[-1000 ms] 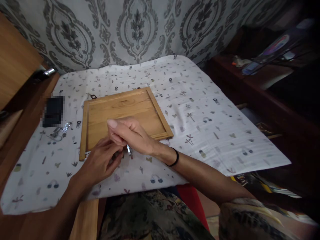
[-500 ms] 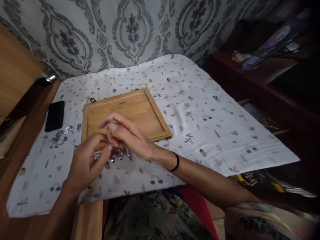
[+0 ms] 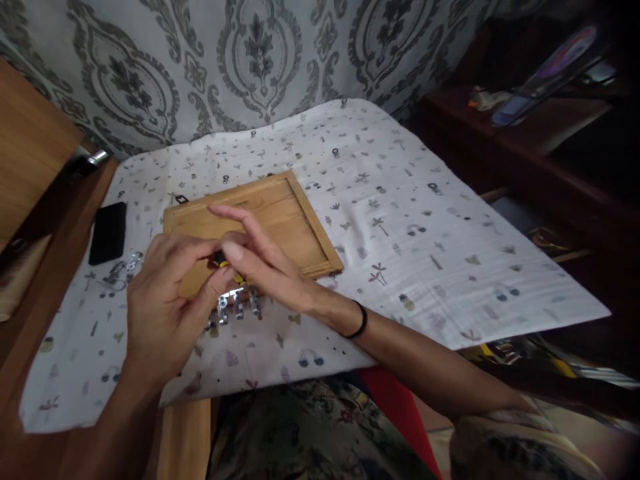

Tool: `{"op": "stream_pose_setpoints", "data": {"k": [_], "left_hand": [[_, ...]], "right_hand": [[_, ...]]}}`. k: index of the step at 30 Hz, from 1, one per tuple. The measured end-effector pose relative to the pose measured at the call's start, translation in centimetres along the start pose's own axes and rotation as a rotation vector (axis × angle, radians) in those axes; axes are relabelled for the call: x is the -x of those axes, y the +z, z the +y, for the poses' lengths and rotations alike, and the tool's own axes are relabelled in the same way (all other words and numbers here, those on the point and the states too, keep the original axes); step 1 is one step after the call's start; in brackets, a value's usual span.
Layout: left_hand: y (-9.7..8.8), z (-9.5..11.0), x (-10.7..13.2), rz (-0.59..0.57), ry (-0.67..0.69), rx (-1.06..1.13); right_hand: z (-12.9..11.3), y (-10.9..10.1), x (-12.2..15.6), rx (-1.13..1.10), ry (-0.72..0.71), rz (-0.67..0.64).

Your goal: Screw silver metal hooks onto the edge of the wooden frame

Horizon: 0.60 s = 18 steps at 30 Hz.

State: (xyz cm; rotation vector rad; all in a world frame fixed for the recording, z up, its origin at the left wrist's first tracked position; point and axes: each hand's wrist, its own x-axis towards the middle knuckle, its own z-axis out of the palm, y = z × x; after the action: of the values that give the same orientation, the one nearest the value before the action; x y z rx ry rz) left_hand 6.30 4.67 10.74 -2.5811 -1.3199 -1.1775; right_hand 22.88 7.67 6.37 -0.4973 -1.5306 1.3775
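Your left hand (image 3: 160,307) pinches a small yellow-and-black piece (image 3: 220,261) above the wooden frame (image 3: 295,220); your right hand (image 3: 270,270) (fingers (image 3: 240,223) spread loose) thumbs it steady

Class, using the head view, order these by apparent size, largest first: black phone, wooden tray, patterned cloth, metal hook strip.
1. patterned cloth
2. wooden tray
3. black phone
4. metal hook strip, partly hidden by the left hand, so its rank against the phone is unsure.
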Motion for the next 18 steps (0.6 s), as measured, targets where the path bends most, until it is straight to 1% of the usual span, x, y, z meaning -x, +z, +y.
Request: {"op": "stream_pose_setpoints", "data": {"k": [1,3,5,6,8,10,18], "left_hand": [[0.0,-0.1,0.1,-0.001,-0.008,0.008],[0.0,-0.1,0.3,0.007,-0.024,0.015],[0.1,-0.2,0.4,0.008,-0.032,0.010],[0.1,-0.2,0.4,0.012,-0.034,0.007],[0.2,-0.1,0.4,0.018,-0.042,0.004],[0.1,-0.1,0.3,0.023,-0.050,0.002],[0.1,0.2,0.4,0.018,-0.083,0.018]], "right_hand": [[0.5,-0.7,0.3,0.119,-0.029,0.011],[1.9,-2.1,1.3,0.427,-0.117,0.016],[3.3,-3.1,2.6,0.695,-0.140,-0.059],[3.8,-3.3,3.2,0.778,-0.138,-0.100],[4.6,-3.5,4.2,0.867,-0.157,-0.161],[5.0,-3.4,4.8,0.907,-0.187,-0.180],[5.8,-3.3,5.1,1.075,-0.261,-0.223]]}}
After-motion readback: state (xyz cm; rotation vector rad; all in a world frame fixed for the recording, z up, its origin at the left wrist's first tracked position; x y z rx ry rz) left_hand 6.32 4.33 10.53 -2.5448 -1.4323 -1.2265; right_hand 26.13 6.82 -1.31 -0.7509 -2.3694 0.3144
